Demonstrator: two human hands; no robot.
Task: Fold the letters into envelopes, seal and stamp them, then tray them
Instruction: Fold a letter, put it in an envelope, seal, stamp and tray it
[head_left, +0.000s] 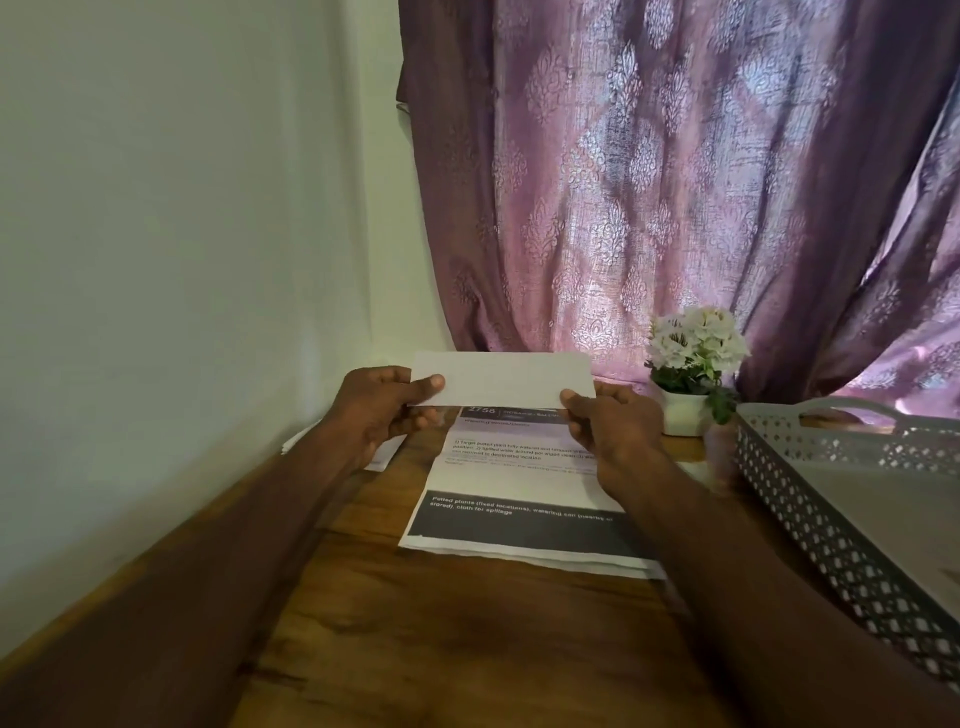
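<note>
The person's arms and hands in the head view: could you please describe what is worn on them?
Nothing is worn that shows. Both forearms are bare from the bottom edge of the picture up to the wrists, with no sleeves in view. The left hand and right hand wear no gloves, and no watch, bracelet or ring is visible.

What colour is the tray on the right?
Grey, with a lattice of small holes in its walls; the head view shows it.

Matt white paper (501, 382) sits between my fingers above a glossy, grained wooden table (441, 623). At right, a perforated grey plastic tray (810, 514); behind, patterned purple cloth curtain (649, 182).
</note>
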